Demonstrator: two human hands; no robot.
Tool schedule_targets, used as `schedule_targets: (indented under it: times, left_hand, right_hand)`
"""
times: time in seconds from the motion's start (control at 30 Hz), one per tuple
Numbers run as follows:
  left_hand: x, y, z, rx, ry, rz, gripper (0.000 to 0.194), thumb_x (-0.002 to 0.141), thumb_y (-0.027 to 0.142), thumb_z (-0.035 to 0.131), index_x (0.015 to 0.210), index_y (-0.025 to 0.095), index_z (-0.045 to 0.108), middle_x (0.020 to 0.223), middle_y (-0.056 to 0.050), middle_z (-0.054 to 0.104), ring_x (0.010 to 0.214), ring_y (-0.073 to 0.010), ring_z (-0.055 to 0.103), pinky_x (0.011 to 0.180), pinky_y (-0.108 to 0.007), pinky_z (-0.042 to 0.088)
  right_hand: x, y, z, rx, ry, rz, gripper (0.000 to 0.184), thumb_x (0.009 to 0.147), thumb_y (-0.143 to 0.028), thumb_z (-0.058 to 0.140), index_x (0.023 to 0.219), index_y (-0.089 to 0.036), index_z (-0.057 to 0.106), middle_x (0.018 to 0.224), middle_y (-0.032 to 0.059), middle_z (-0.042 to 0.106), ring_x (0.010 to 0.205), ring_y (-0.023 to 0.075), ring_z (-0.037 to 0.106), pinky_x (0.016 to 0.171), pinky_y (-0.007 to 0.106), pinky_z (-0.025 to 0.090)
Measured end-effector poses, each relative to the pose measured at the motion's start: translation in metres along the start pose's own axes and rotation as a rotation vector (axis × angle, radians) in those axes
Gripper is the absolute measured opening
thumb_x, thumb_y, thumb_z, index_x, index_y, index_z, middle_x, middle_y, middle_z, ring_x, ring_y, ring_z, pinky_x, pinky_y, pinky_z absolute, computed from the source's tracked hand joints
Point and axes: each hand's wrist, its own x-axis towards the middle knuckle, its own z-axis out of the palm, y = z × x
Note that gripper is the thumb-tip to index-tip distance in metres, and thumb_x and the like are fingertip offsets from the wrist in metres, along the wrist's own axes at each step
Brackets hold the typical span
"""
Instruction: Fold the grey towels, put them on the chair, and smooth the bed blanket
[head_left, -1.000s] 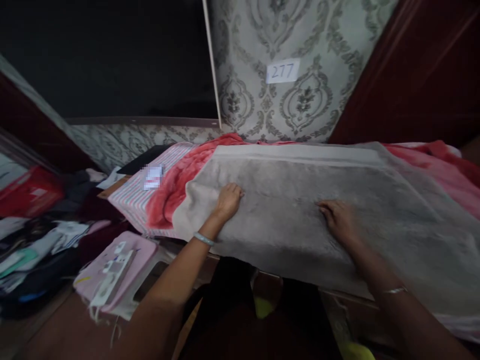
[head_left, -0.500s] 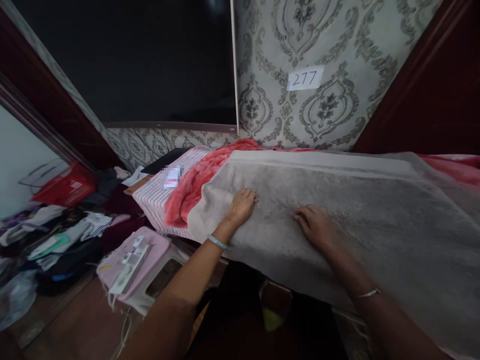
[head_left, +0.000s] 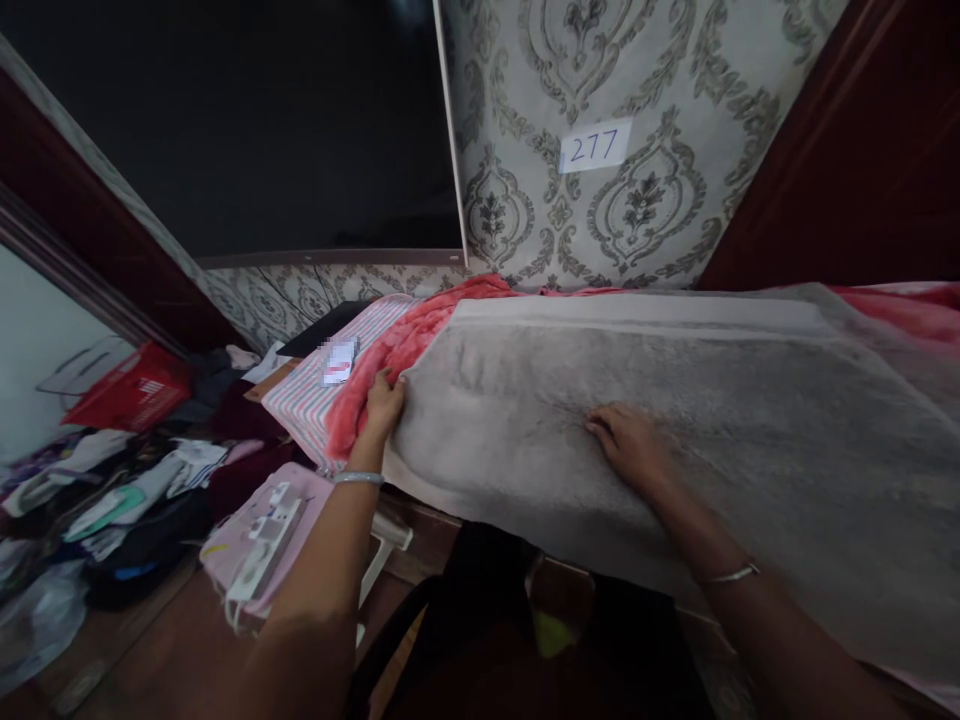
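Observation:
A large grey fleece blanket lies spread across the raised surface in front of me. My left hand is at the blanket's left edge, its fingers curled over that edge where it meets a red-pink fleece cloth. My right hand lies flat on the grey blanket near its middle, fingers stretched out. A bangle circles each wrist.
A striped cloth with a small card lies left of the red cloth. Below left are a pink pad with a power strip, a heap of clothes and a red basket. A "277" label hangs on patterned wallpaper.
My left hand has slid left across the grey blanket to its left edge and curled over it. The right hand stays flat near the middle.

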Motion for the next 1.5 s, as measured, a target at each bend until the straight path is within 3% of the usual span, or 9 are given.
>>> schedule_targets:
  times: [0.2, 0.37, 0.5, 0.6, 0.7, 0.87, 1.07, 1.2, 1.5]
  left_hand:
    - [0.009, -0.004, -0.009, -0.340, -0.202, -0.014, 0.047, 0.091, 0.034, 0.055, 0.138, 0.027, 0.060, 0.104, -0.007, 0.076, 0.092, -0.0248, 0.072, 0.080, -0.044, 0.060]
    - [0.007, -0.003, -0.017, -0.268, -0.247, 0.040, 0.036, 0.090, 0.035, 0.054, 0.118, 0.024, 0.073, 0.110, -0.008, 0.075, 0.100, -0.0250, 0.070, 0.087, -0.044, 0.060]
    - [0.012, -0.002, -0.022, -0.199, -0.332, 0.185, 0.037, 0.085, 0.033, 0.060, 0.119, 0.027, 0.073, 0.123, -0.007, 0.072, 0.110, -0.0258, 0.068, 0.093, -0.044, 0.058]
    - [0.020, -0.001, -0.022, -0.153, -0.373, 0.238, 0.031, 0.081, 0.032, 0.063, 0.109, 0.026, 0.074, 0.121, -0.008, 0.071, 0.110, -0.0266, 0.067, 0.095, -0.044, 0.057]
    - [0.026, -0.004, -0.019, -0.138, -0.360, 0.197, 0.020, 0.082, 0.037, 0.063, 0.095, 0.024, 0.072, 0.105, -0.009, 0.073, 0.099, -0.0274, 0.068, 0.091, -0.044, 0.058]
    - [0.027, -0.014, -0.017, -0.244, -0.392, 0.079, 0.026, 0.082, 0.048, 0.062, 0.087, 0.024, 0.070, 0.088, -0.006, 0.071, 0.085, -0.0250, 0.065, 0.082, -0.040, 0.057]
    - [0.028, -0.006, -0.034, -0.322, -0.534, 0.023, 0.052, 0.070, 0.055, 0.077, 0.107, 0.018, 0.077, 0.112, -0.010, 0.075, 0.105, -0.0284, 0.064, 0.098, -0.041, 0.052]
    - [0.022, 0.001, -0.043, -0.408, -0.610, -0.049, 0.071, 0.059, 0.056, 0.087, 0.117, 0.017, 0.076, 0.114, -0.010, 0.075, 0.106, -0.0296, 0.063, 0.097, -0.041, 0.052]
    - [0.010, 0.009, -0.039, -0.378, -0.527, -0.052, 0.051, 0.066, 0.051, 0.083, 0.100, 0.015, 0.075, 0.100, -0.008, 0.073, 0.098, -0.0276, 0.062, 0.089, -0.040, 0.051]
  right_hand:
    - [0.000, 0.001, 0.001, -0.004, 0.002, -0.006, 0.023, 0.098, -0.026, 0.047, 0.090, -0.023, 0.069, 0.090, 0.0102, 0.070, 0.088, 0.0292, 0.065, 0.080, 0.044, 0.051]
    - [0.000, 0.003, 0.001, -0.010, 0.001, -0.010, 0.023, 0.097, -0.027, 0.048, 0.089, -0.024, 0.070, 0.089, 0.0102, 0.070, 0.087, 0.0288, 0.065, 0.079, 0.043, 0.051]
    - [0.002, 0.003, 0.001, -0.006, 0.010, -0.003, 0.022, 0.096, -0.027, 0.049, 0.089, -0.023, 0.070, 0.089, 0.0105, 0.070, 0.088, 0.0288, 0.065, 0.079, 0.043, 0.051]
    - [0.002, 0.001, 0.001, -0.005, 0.012, 0.003, 0.023, 0.096, -0.026, 0.049, 0.088, -0.023, 0.069, 0.088, 0.0103, 0.070, 0.087, 0.0280, 0.064, 0.079, 0.043, 0.051]
    - [0.002, -0.001, 0.000, 0.005, -0.003, 0.015, 0.022, 0.097, -0.026, 0.049, 0.089, -0.024, 0.069, 0.089, 0.0103, 0.070, 0.087, 0.0279, 0.064, 0.079, 0.043, 0.051]
    - [0.003, -0.003, -0.003, 0.001, -0.015, 0.026, 0.021, 0.098, -0.024, 0.050, 0.091, -0.024, 0.069, 0.090, 0.0097, 0.069, 0.090, 0.0275, 0.064, 0.082, 0.042, 0.050]
    - [0.005, -0.007, -0.004, -0.030, -0.019, 0.057, 0.018, 0.098, -0.019, 0.052, 0.092, -0.021, 0.070, 0.093, 0.0089, 0.070, 0.093, 0.0251, 0.063, 0.084, 0.038, 0.048]
    - [0.006, -0.007, -0.004, -0.027, -0.034, 0.057, 0.017, 0.097, -0.018, 0.054, 0.091, -0.021, 0.070, 0.092, 0.0087, 0.069, 0.092, 0.0247, 0.063, 0.084, 0.037, 0.048]
    - [0.005, -0.006, -0.004, -0.003, -0.025, 0.067, 0.014, 0.096, -0.017, 0.057, 0.091, -0.021, 0.069, 0.092, 0.0083, 0.069, 0.093, 0.0249, 0.063, 0.084, 0.037, 0.047]
